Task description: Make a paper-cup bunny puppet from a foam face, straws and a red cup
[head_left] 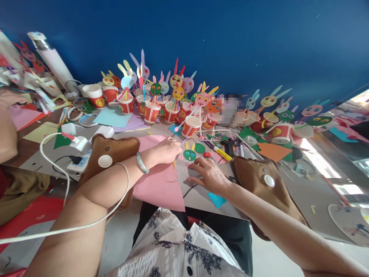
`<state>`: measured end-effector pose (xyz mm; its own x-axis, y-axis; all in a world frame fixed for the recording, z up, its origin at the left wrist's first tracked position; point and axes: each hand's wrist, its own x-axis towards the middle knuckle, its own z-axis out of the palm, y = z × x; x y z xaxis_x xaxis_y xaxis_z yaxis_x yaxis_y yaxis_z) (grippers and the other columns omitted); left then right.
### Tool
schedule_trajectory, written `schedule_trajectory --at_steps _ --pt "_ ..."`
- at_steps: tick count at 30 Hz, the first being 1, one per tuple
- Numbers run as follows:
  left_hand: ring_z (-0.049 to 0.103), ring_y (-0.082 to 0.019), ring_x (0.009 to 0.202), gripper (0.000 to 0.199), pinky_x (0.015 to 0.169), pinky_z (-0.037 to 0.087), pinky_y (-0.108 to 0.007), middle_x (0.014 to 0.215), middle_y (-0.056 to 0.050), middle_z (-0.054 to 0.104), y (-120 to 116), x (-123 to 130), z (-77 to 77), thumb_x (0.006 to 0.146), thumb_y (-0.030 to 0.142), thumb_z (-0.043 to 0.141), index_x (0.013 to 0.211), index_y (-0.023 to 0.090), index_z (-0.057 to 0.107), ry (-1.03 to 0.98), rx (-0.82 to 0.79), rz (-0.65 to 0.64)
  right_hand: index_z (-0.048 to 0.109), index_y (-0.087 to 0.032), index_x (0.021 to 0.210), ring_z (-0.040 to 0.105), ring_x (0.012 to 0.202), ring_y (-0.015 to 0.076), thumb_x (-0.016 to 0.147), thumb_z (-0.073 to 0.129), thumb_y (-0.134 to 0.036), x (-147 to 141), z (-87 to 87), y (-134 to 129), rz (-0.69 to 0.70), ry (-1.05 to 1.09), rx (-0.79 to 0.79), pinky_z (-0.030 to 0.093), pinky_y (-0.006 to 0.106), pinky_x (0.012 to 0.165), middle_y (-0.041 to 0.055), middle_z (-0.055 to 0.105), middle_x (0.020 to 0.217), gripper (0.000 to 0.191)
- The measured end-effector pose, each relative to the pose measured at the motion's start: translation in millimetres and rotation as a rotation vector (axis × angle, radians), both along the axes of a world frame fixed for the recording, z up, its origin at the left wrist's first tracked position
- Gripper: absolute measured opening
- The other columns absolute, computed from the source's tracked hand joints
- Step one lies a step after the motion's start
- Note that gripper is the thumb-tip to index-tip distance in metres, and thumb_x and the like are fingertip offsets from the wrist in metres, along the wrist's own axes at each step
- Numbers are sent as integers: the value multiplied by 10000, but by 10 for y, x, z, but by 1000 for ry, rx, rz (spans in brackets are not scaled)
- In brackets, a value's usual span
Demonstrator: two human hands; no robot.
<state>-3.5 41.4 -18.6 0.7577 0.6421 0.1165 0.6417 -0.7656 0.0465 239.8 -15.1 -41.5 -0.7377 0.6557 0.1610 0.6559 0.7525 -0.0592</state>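
My left hand (pixel 170 150), with a bangle at the wrist, rests on the edge of a pink paper sheet (pixel 158 181). Its fingers are curled together, and what they hold, if anything, is hidden. A green paper rabbit face (pixel 189 155) with yellow ears and blue eyes lies flat between my hands. My right hand (pixel 209 175) is on the table just below it, palm down with fingers apart, its fingertips near a small pink paper disc (pixel 188 165). Another pink disc (pixel 180 157) lies by my left fingertips. A plain green disc (pixel 199 148) sits beyond the rabbit face.
Red-and-white paper cups (pixel 191 126) bearing paper rabbits line the blue wall. Brown cushions (pixel 112 154) flank my arms; a white cable (pixel 127 192) crosses my left forearm. A yellow marker (pixel 223 154), tape roll (pixel 251 141) and paper scraps lie right. Another person's arm (pixel 7 127) is at left.
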Motion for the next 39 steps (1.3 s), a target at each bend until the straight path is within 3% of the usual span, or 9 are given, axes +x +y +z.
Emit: schedule_trajectory --at_steps 5,15,21,27,34,39 --pt "647 -275 917 217 818 450 -403 905 -115 685 -9 1 29 868 127 501 883 148 716 5 7 14 706 -157 1120 600 889 265 940 493 -596 -11 3 26 -1 0 8 483 427 817 157 639 1060 519" --pt "647 -247 950 224 839 450 -358 983 -103 691 -52 30 190 834 95 528 892 165 733 -37 -201 -74 622 -180 1318 615 916 261 955 486 -574 132 -27 -49 3 7 -8 492 411 820 146 625 1091 553" --pt "636 -234 921 255 815 436 -351 961 -92 664 -37 38 155 812 78 519 857 188 745 15 -205 -120 602 -196 1351 603 955 274 951 480 -590 158 -25 -58 7 -8 -6 481 419 825 148 617 1113 575" --pt "631 -240 943 288 831 432 -357 948 -92 663 -47 37 183 799 52 495 869 183 742 27 -185 -77 598 -179 1359 595 939 273 932 505 -606 81 -35 -41 24 -33 11 468 425 830 162 615 1128 611" --pt "621 -244 926 254 841 429 -368 919 -98 658 4 -4 42 824 59 493 891 160 716 6 -49 -52 573 -207 1383 609 908 286 920 494 -639 -88 -35 38 14 -69 14 470 427 794 155 626 1135 638" --pt "608 -249 974 212 852 438 -370 952 -105 655 -6 -13 77 880 114 491 905 158 697 -17 -64 -3 577 -164 1273 628 976 295 961 498 -550 -73 -1 116 -38 76 -19 483 417 834 156 656 1095 502"
